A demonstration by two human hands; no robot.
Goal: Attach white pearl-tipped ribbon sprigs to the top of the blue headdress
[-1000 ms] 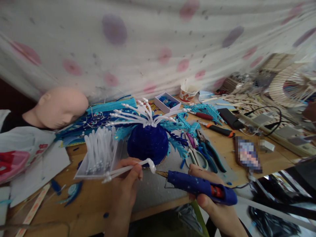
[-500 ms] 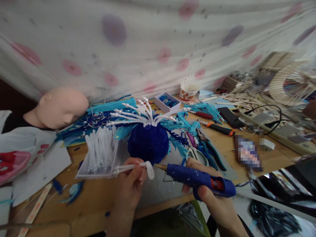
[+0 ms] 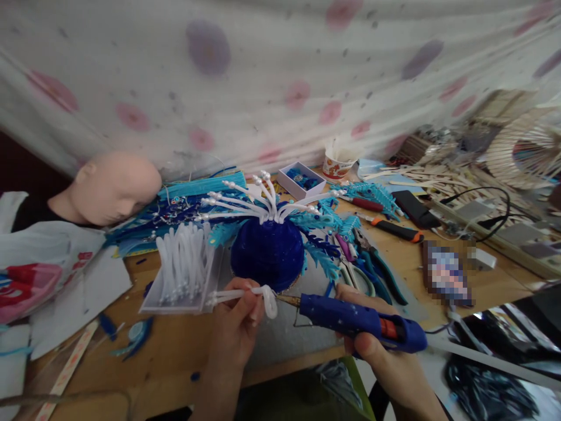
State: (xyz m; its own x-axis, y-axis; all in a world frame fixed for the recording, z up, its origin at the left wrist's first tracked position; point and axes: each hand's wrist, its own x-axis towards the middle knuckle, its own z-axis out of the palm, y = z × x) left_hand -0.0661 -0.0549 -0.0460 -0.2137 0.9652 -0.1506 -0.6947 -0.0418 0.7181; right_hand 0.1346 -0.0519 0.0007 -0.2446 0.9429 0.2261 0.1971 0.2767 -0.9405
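Observation:
My left hand [image 3: 239, 316] pinches a white looped stem [image 3: 270, 303] with pearl-like tips that point left. Gripped in my right hand [image 3: 372, 342] is a dark blue hot glue gun [image 3: 342, 314]; its metal nozzle touches or nearly touches the loop's right side. Just behind both hands stands a deep blue dome-shaped headpiece [image 3: 266, 254]. White pearl-tipped stems [image 3: 272, 202] fan out from its top, and light blue leaf-like pieces spread at its sides. Left of it, a clear tray [image 3: 151, 304] holds several more white stems [image 3: 182, 254].
A mannequin head [image 3: 118, 187] lies at the back left. Pliers [image 3: 381, 269], scissors [image 3: 350, 272] and an orange-black handled tool [image 3: 397, 229] lie to the right. Behind are a small white box [image 3: 302, 190] and a paper cup [image 3: 337, 166]. A phone [image 3: 447, 275] is near the right edge.
The view has shifted slightly, so everything sits a little further right. Both hands keep their holds, and the glue gun's nozzle stays close to the white loop.

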